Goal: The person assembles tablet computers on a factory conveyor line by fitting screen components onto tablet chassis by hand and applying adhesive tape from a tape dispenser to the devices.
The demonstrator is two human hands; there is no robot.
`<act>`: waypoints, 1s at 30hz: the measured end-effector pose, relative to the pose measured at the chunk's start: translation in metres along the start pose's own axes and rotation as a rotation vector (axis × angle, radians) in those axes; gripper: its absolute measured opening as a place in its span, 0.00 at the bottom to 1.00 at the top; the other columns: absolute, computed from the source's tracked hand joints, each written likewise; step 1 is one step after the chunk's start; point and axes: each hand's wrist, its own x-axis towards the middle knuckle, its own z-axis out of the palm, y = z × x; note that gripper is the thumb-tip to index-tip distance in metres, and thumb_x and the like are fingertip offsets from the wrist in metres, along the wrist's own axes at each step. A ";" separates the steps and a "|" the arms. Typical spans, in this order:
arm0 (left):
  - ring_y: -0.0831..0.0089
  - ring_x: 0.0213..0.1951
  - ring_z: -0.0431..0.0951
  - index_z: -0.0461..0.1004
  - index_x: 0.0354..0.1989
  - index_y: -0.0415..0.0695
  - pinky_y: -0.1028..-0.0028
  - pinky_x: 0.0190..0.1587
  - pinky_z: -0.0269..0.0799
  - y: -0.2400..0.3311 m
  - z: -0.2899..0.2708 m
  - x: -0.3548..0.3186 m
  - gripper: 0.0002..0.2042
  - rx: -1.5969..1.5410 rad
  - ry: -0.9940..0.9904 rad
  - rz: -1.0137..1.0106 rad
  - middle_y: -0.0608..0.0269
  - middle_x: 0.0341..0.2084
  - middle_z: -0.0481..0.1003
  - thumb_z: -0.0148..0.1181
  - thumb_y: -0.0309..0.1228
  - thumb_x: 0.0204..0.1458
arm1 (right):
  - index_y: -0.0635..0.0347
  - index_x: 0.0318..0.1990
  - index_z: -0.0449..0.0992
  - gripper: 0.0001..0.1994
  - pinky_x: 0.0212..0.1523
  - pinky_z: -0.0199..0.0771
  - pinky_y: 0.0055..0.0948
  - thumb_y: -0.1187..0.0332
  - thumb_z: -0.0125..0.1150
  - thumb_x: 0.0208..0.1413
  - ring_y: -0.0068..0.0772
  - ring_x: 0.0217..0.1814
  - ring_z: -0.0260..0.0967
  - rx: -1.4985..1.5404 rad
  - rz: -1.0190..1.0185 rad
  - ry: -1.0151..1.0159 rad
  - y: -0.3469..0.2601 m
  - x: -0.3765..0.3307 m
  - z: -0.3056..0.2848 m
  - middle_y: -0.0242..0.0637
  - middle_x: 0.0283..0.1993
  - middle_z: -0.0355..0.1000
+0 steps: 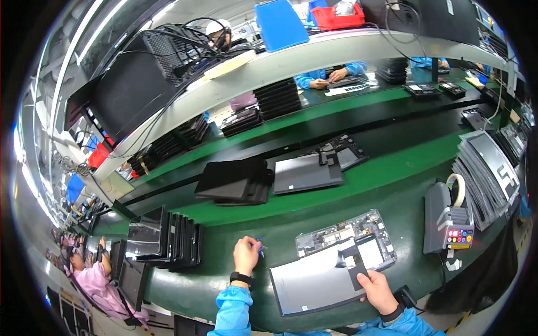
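Observation:
My left hand (246,255) is closed above the green bench, with a small blue object (260,244) at its fingertips, too small to name. On the right, my right hand (379,292) grips the right edge of a grey display panel (314,279), thumb on top and fingers hidden beneath. A black strip (354,269) lies across that edge, close to the thumb. Just behind the panel, and linked to it, is an opened tablet body (325,241) showing its circuit boards.
Dark panels (168,238) stand stacked at left. Further back lie black pads (232,179) and another opened tablet (308,172). At right are a tape dispenser (443,221) and a stack of wrapped panels (485,168). A shelf (291,67) crosses above; co-workers sit beyond and at left.

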 end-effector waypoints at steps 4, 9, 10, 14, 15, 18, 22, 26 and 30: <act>0.55 0.29 0.78 0.72 0.33 0.38 0.66 0.33 0.72 0.001 -0.034 -0.006 0.04 -0.145 0.222 -0.043 0.49 0.25 0.76 0.56 0.26 0.52 | 0.65 0.44 0.74 0.16 0.19 0.70 0.19 0.59 0.51 0.61 0.16 0.28 0.68 -0.011 0.035 -0.026 -0.005 -0.001 0.000 0.30 0.32 0.73; 0.75 0.26 0.77 0.78 0.33 0.37 0.72 0.34 0.73 0.002 -0.118 -0.040 0.08 -0.221 -0.641 -0.197 0.58 0.19 0.77 0.57 0.27 0.48 | 0.67 0.42 0.72 0.16 0.19 0.66 0.21 0.60 0.47 0.63 0.23 0.24 0.67 0.319 0.177 -0.121 -0.006 -0.011 0.003 0.35 0.30 0.72; 0.76 0.29 0.77 0.78 0.35 0.37 0.73 0.36 0.73 0.005 -0.121 -0.040 0.09 -0.219 -0.640 -0.079 0.58 0.24 0.78 0.58 0.27 0.48 | 0.67 0.43 0.72 0.16 0.19 0.66 0.23 0.59 0.47 0.63 0.24 0.22 0.65 0.408 0.227 -0.178 -0.010 -0.013 0.007 0.35 0.28 0.71; 0.74 0.33 0.75 0.75 0.41 0.34 0.72 0.43 0.71 0.110 -0.109 -0.031 0.14 -1.007 -0.829 -0.205 0.59 0.34 0.76 0.60 0.30 0.49 | 0.63 0.43 0.71 0.19 0.22 0.63 0.27 0.54 0.47 0.63 0.26 0.19 0.60 0.779 0.400 -0.487 -0.003 -0.003 0.043 0.33 0.30 0.70; 0.73 0.34 0.74 0.73 0.44 0.33 0.72 0.46 0.71 0.151 -0.086 -0.020 0.16 -1.401 -0.954 -0.332 0.60 0.36 0.74 0.60 0.32 0.50 | 0.62 0.43 0.70 0.18 0.23 0.64 0.26 0.54 0.46 0.63 0.27 0.18 0.59 0.931 0.381 -0.601 0.018 0.009 0.044 0.36 0.29 0.71; 0.75 0.33 0.73 0.73 0.39 0.35 0.73 0.44 0.71 0.165 -0.006 0.025 0.12 -1.531 -1.087 0.628 0.65 0.29 0.73 0.57 0.31 0.51 | 0.65 0.40 0.71 0.21 0.31 0.72 0.26 0.52 0.46 0.63 0.29 0.29 0.71 0.042 0.212 -0.590 -0.019 -0.001 0.062 0.37 0.33 0.74; 0.76 0.33 0.73 0.73 0.33 0.36 0.73 0.39 0.70 0.202 -0.005 0.039 0.17 -0.690 -1.094 0.429 0.61 0.28 0.76 0.61 0.41 0.50 | 0.66 0.47 0.69 0.23 0.31 0.74 0.31 0.51 0.43 0.64 0.32 0.37 0.71 0.239 -0.404 0.282 -0.055 -0.012 -0.013 0.38 0.36 0.72; 0.65 0.32 0.75 0.72 0.33 0.36 0.70 0.38 0.70 0.236 0.016 0.028 0.22 -0.189 -0.918 0.593 0.52 0.28 0.76 0.64 0.46 0.46 | 0.68 0.49 0.69 0.24 0.48 0.69 0.29 0.52 0.51 0.59 0.32 0.48 0.69 0.170 -0.306 0.090 -0.069 0.014 -0.058 0.42 0.46 0.72; 0.55 0.32 0.75 0.70 0.36 0.36 0.65 0.37 0.72 0.191 0.019 0.018 0.20 -0.108 -0.198 0.702 0.50 0.29 0.74 0.65 0.42 0.46 | 0.72 0.46 0.71 0.23 0.38 0.70 0.32 0.61 0.65 0.49 0.36 0.34 0.70 -0.658 -0.355 0.472 -0.069 0.038 -0.046 0.50 0.33 0.73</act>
